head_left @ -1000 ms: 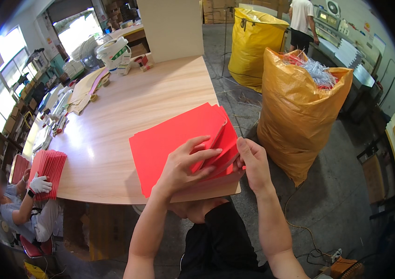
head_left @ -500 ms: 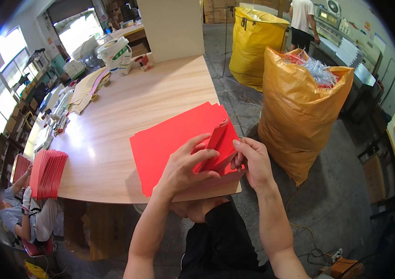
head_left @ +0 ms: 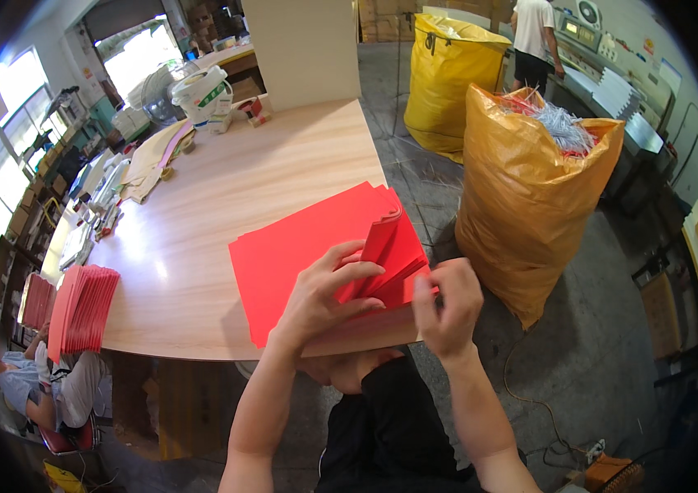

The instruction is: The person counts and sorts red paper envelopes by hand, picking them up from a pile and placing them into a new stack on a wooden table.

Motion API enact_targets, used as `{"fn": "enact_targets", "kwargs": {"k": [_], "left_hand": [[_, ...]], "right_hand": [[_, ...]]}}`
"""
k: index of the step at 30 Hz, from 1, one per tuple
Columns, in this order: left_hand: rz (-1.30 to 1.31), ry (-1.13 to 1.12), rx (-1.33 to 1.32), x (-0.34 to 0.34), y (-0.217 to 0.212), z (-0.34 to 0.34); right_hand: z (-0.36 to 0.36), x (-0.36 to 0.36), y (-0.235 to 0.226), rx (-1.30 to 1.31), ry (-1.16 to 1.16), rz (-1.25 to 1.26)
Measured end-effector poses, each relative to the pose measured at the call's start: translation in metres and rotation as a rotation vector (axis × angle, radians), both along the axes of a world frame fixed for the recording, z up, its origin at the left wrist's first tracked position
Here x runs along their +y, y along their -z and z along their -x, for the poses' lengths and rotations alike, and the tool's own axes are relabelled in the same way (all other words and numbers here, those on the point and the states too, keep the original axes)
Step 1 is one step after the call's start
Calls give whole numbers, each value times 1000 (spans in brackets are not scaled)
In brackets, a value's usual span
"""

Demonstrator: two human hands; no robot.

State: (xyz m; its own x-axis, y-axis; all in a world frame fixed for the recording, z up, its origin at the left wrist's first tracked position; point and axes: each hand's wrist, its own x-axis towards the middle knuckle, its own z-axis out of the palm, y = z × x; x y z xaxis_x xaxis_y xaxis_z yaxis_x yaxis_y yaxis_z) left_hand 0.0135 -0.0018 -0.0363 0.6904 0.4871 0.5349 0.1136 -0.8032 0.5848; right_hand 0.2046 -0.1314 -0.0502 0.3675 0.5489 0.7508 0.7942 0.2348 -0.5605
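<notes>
On the wood-grain counter, the half-open left hand, against the red paper stack at frame centre, should lightly steady its curled sheets; whether the loosely curled right hand grips any is unclear.

The left hand curves over red paper sheets on the table; the right hand is by their four o'clock corner.

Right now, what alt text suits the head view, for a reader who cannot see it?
A person's left hand lies against curled red sheets stacked on a wood-grain table, while the blurred right hand is at their right edge. At left, a co-worker sits beside another red stack; at right, an orange sack of thin strips stands on the floor.
</notes>
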Motion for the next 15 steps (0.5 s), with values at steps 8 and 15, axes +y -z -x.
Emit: {"fn": "enact_targets", "kwargs": {"k": [8,15], "left_hand": [[-446,50,256,-8,3,-3],[-285,-3,191,-7,4,-5]], "right_hand": [[-12,-9,22,-179,-467,355],[-14,-9,15,36,-522,368]]}}
